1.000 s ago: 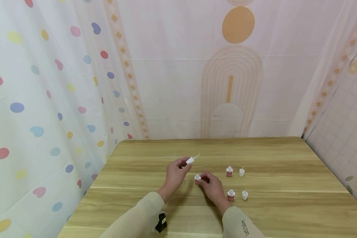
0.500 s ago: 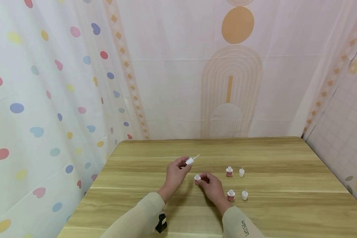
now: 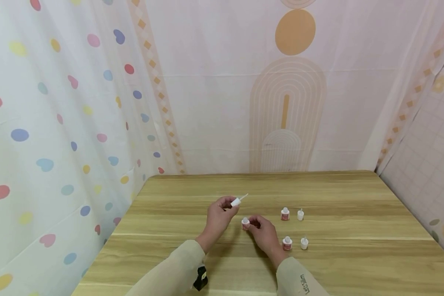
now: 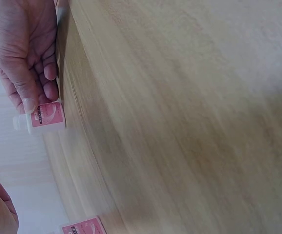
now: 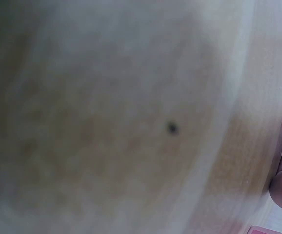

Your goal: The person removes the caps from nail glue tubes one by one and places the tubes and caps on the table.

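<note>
Taking the held bottle as our clock's centre, we see the right hand (image 3: 264, 234) at four o'clock, pinching that red-labelled white bottle (image 3: 245, 225), which stands upright and uncapped, apparently on the wood-grain tabletop (image 3: 225, 267). At eleven o'clock the left hand (image 3: 218, 214) pinches a white applicator cap (image 3: 235, 202), its thin stem (image 3: 244, 196) pointing toward two o'clock, well clear of the bottle's neck.

Our main worry is a tip-over: the bottle is small, and a nudge or loosened pinch could topple it, spilling any contents (we cannot tell how full it is). A badly aimed cap might bend its stem against the rim or drip on the wood.

Near four o'clock, a second uncapped bottle (image 3: 287, 244) stands just beside the right wrist, so a careless swing of the right sleeve (image 3: 294, 273) could knock it. The third bottle (image 3: 285, 215), between two and three o'clock, looks safer.
</note>
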Demonstrator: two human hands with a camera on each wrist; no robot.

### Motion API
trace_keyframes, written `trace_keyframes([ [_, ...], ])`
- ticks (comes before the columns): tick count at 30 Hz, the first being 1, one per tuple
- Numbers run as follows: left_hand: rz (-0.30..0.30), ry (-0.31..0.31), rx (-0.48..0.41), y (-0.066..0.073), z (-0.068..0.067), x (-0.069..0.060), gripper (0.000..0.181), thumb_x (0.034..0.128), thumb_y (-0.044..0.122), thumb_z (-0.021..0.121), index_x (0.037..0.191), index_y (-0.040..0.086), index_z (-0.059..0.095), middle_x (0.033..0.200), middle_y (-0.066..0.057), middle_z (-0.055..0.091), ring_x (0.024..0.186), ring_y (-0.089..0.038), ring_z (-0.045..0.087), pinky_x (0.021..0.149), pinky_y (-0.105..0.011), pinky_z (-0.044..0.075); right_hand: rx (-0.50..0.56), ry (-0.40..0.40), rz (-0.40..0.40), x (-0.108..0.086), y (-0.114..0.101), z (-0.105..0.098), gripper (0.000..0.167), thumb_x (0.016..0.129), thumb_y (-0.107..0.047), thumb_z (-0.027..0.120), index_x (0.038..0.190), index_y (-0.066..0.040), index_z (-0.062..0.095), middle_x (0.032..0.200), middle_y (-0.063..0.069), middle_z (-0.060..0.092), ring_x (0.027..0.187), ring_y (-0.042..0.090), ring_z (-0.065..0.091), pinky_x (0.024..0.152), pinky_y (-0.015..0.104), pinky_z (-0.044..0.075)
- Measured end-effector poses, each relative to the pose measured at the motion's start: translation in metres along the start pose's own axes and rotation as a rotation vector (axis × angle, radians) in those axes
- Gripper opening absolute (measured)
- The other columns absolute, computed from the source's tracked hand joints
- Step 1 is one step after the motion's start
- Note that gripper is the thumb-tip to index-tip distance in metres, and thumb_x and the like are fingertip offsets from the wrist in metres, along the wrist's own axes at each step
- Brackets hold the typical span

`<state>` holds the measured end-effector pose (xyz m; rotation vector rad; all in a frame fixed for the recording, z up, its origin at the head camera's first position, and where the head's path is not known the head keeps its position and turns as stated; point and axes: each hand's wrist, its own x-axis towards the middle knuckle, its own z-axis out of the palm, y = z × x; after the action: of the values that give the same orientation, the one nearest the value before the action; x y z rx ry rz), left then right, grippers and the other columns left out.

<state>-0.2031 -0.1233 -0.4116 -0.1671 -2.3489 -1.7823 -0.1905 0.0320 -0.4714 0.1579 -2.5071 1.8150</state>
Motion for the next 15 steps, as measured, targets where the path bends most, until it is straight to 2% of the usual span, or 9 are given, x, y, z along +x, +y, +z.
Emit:
trace_keyframes([
  [1, 0.003, -0.001, 0.001, 0.007, -0.001, -0.003, 0.017, 0.0906, 0.003, 0.070, 0.107, -0.002, 0.069, 0.091, -0.011, 0.068, 0.080, -0.016, 0.058, 0.060, -0.022, 0.045, -0.001, 0.000, -0.001, 0.000, 0.000, 0.000, 0.005, 0.095, -0.011, 0.068, 0.096, -0.006, 0.069, 0.088, 0.001, 0.068, 0.085, 0.015, 0.059, 0.080, 0.036, 0.047],
  [4, 0.007, 0.006, 0.014, 0.006, 0.000, -0.003, 0.020, 0.0910, 0.004, 0.069, 0.110, -0.002, 0.069, 0.090, -0.010, 0.068, 0.080, -0.016, 0.059, 0.061, -0.022, 0.047, 0.001, -0.001, 0.000, 0.000, 0.000, 0.000, 0.006, 0.095, -0.012, 0.068, 0.096, -0.006, 0.069, 0.088, 0.001, 0.068, 0.085, 0.014, 0.060, 0.080, 0.036, 0.047],
  [6, 0.017, 0.011, 0.019, -0.001, 0.001, -0.001, 0.024, 0.0920, 0.007, 0.070, 0.114, -0.001, 0.070, 0.090, -0.008, 0.068, 0.080, -0.014, 0.059, 0.062, -0.021, 0.047, -0.002, -0.001, -0.001, 0.000, -0.001, 0.000, 0.006, 0.095, -0.012, 0.068, 0.096, -0.006, 0.069, 0.089, 0.001, 0.068, 0.085, 0.014, 0.059, 0.079, 0.036, 0.047],
  [8, 0.015, 0.014, 0.019, -0.013, 0.002, 0.005, 0.028, 0.0931, 0.012, 0.070, 0.119, 0.002, 0.070, 0.091, -0.006, 0.068, 0.080, -0.013, 0.059, 0.062, -0.021, 0.047, -0.003, 0.000, -0.002, 0.000, -0.001, 0.000, 0.006, 0.094, -0.012, 0.068, 0.096, -0.006, 0.069, 0.089, 0.001, 0.068, 0.085, 0.014, 0.059, 0.079, 0.036, 0.047],
  [15, 0.026, 0.012, 0.027, -0.014, 0.001, 0.005, 0.020, 0.0923, 0.011, 0.070, 0.111, 0.004, 0.070, 0.091, -0.006, 0.068, 0.082, -0.014, 0.060, 0.065, -0.024, 0.050, -0.015, 0.006, 0.000, 0.001, 0.000, 0.000, 0.006, 0.095, -0.013, 0.068, 0.096, -0.007, 0.069, 0.088, 0.000, 0.068, 0.085, 0.014, 0.059, 0.080, 0.035, 0.047],
])
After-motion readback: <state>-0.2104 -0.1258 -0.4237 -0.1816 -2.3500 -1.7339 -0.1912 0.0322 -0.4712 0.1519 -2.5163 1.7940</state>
